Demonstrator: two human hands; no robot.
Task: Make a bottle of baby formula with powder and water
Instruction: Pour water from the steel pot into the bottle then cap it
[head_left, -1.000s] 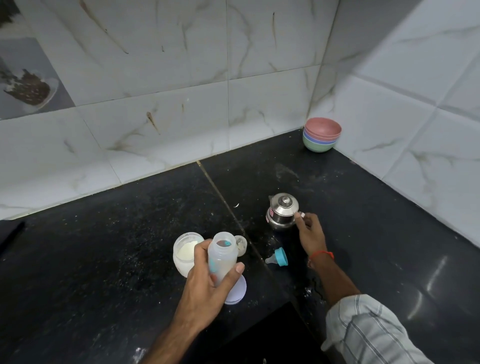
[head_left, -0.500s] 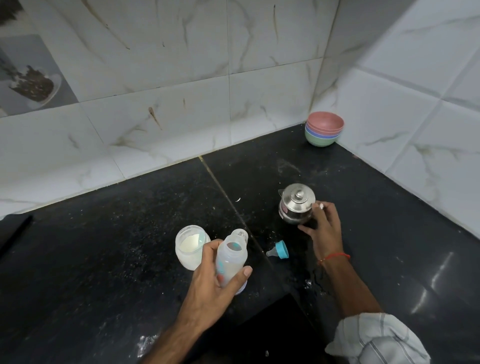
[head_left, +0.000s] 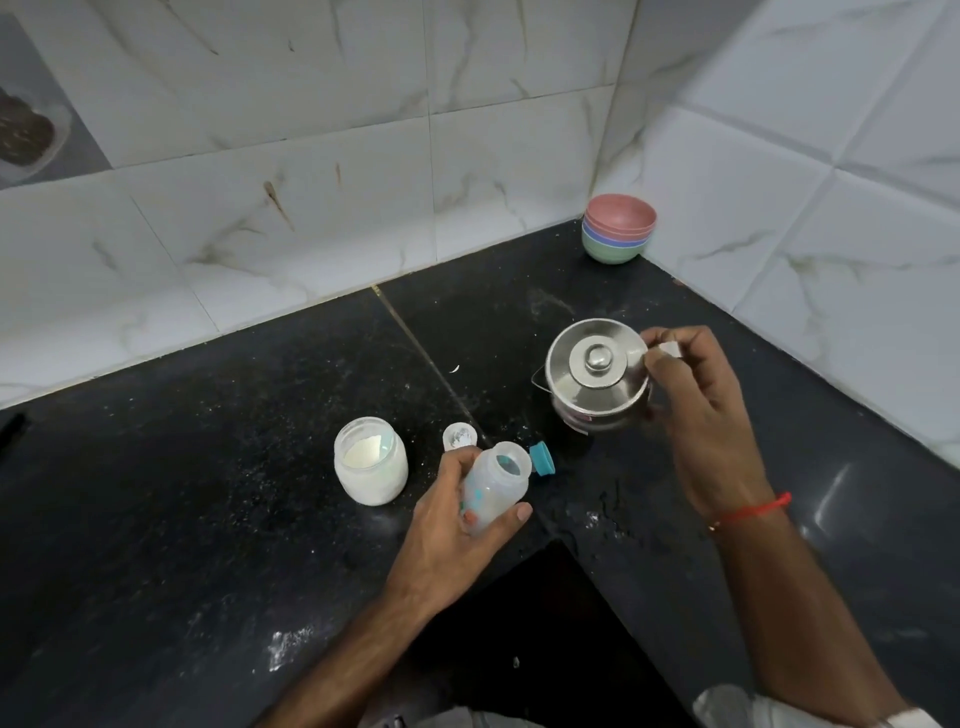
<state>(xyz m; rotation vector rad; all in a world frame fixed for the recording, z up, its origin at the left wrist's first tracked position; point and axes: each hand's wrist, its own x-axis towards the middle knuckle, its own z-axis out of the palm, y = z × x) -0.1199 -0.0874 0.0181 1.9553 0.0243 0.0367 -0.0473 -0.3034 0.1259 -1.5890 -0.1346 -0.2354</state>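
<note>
My left hand (head_left: 457, 525) grips a clear baby bottle (head_left: 498, 486) with coloured prints, open at the top and tilted to the right above the black counter. My right hand (head_left: 696, 415) is closed on the handle of a small lidded steel kettle (head_left: 597, 376), which is raised off the counter to the right of the bottle. A glass jar of white powder (head_left: 370, 461) stands open to the left of the bottle. A small white scoop-like cap with powder (head_left: 459, 435) lies behind the bottle. The teal bottle nipple ring (head_left: 541, 457) lies just right of the bottle's mouth.
A stack of coloured bowls (head_left: 618, 235) stands in the far corner where the tiled walls meet. Spilled powder and water drops speckle the black counter (head_left: 208, 519). A dark cut-out in the counter (head_left: 535, 623) opens between my arms at the front.
My right hand has closed on the kettle's handle and lifted it off the counter towards me. My left hand has tilted the bottle to the right.
</note>
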